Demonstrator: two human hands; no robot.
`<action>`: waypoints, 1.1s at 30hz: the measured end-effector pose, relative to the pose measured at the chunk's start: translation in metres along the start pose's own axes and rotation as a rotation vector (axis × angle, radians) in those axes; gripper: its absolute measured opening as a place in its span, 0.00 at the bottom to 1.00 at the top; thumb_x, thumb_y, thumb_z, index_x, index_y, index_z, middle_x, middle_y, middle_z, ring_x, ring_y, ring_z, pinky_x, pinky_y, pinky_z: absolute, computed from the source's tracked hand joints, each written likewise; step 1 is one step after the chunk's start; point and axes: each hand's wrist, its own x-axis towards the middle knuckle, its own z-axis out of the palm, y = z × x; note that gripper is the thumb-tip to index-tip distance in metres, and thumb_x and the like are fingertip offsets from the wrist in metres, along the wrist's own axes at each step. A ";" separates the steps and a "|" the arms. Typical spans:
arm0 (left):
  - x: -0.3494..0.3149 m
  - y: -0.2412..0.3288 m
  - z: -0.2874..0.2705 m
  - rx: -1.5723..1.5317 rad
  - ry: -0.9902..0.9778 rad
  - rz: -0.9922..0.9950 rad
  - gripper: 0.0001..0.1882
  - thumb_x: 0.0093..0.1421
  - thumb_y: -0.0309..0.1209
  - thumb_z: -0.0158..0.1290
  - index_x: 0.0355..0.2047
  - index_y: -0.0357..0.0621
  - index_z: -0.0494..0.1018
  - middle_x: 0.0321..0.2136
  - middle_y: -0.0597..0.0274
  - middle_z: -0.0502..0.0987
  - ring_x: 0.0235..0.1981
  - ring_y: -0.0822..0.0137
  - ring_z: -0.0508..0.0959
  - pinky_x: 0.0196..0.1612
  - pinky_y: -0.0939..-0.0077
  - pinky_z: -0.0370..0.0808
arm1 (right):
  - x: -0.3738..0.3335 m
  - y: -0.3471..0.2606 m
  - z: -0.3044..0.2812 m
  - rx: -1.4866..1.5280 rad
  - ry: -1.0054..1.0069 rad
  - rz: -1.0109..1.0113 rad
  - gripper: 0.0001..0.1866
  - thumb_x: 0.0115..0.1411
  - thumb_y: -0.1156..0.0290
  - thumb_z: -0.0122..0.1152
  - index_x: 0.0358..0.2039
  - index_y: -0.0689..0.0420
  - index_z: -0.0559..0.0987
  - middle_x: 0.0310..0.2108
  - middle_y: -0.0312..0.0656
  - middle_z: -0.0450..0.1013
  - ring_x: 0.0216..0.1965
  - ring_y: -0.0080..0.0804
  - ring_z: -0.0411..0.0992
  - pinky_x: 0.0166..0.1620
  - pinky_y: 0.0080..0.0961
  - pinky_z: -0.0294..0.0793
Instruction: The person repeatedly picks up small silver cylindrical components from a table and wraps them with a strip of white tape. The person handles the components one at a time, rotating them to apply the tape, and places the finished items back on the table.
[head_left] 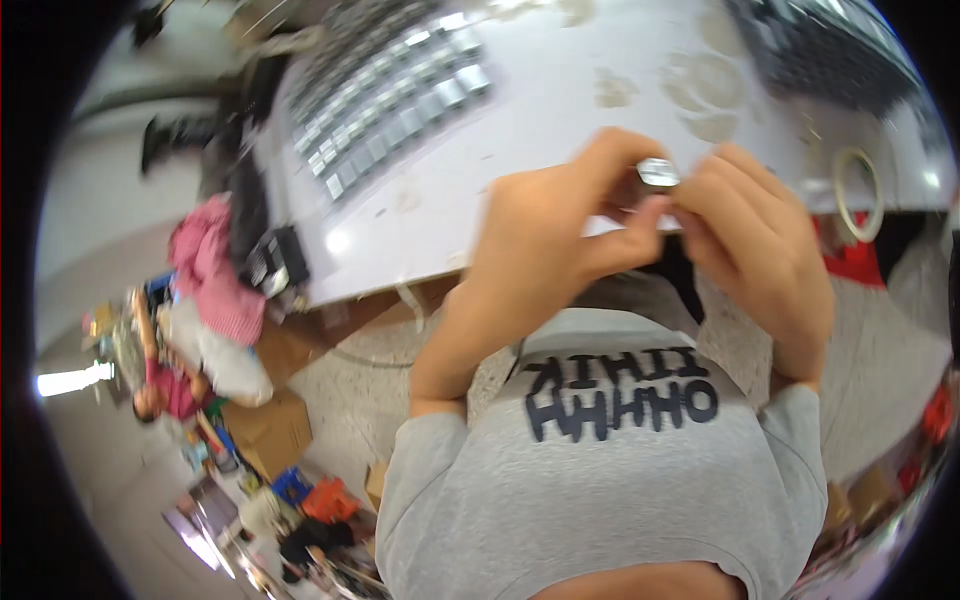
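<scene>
Over the table's near edge, my left hand [560, 215] pinches a small silvery metal block [657, 173] between thumb and forefinger. It looks shiny on its upper face, and the rest is hidden by my fingers. Close against its right side is my right hand [755, 225], fingers curled and pressed together. Whatever those fingertips grip, if anything, is hidden. Rows of similar small silvery blocks [405, 120] stand on the white table [560, 100], beyond my left hand.
A heap of dark parts [830, 60] lies at the far right of the table. A cream tape roll [858, 195] sits at the right edge. Pink cloth [215, 265], a cardboard box [265, 430] and another person [170, 385] are off to the left.
</scene>
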 end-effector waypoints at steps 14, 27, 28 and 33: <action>-0.007 -0.036 0.020 -0.967 -0.128 -0.391 0.08 0.56 0.27 0.40 0.29 0.35 0.67 0.22 0.63 0.72 0.22 0.76 0.72 0.27 0.84 0.71 | 0.003 0.004 0.017 -0.402 -0.110 -0.329 0.15 0.33 0.78 0.58 0.26 0.67 0.71 0.18 0.39 0.62 0.19 0.30 0.59 0.21 0.23 0.58; -0.072 -0.089 -0.115 -0.006 0.508 -0.405 0.11 0.61 0.33 0.39 0.35 0.36 0.65 0.24 0.60 0.73 0.23 0.77 0.69 0.26 0.87 0.66 | -0.019 0.031 0.004 0.706 0.384 0.081 0.10 0.60 0.72 0.35 0.32 0.63 0.66 0.28 0.48 0.65 0.25 0.29 0.60 0.33 0.26 0.59; -0.082 -0.092 -0.128 0.043 0.534 -0.415 0.11 0.61 0.32 0.39 0.36 0.35 0.64 0.27 0.58 0.74 0.26 0.76 0.71 0.29 0.87 0.67 | -0.018 0.030 0.003 0.787 0.381 0.081 0.10 0.60 0.72 0.34 0.33 0.63 0.66 0.28 0.48 0.65 0.25 0.28 0.60 0.33 0.26 0.59; -0.108 -0.115 -0.165 0.212 0.587 -0.489 0.10 0.58 0.27 0.42 0.37 0.32 0.63 0.39 0.53 0.71 0.39 0.67 0.74 0.39 0.82 0.69 | -0.015 0.021 0.002 0.522 0.376 0.156 0.11 0.60 0.76 0.35 0.39 0.64 0.66 0.23 0.45 0.64 0.23 0.26 0.59 0.29 0.23 0.59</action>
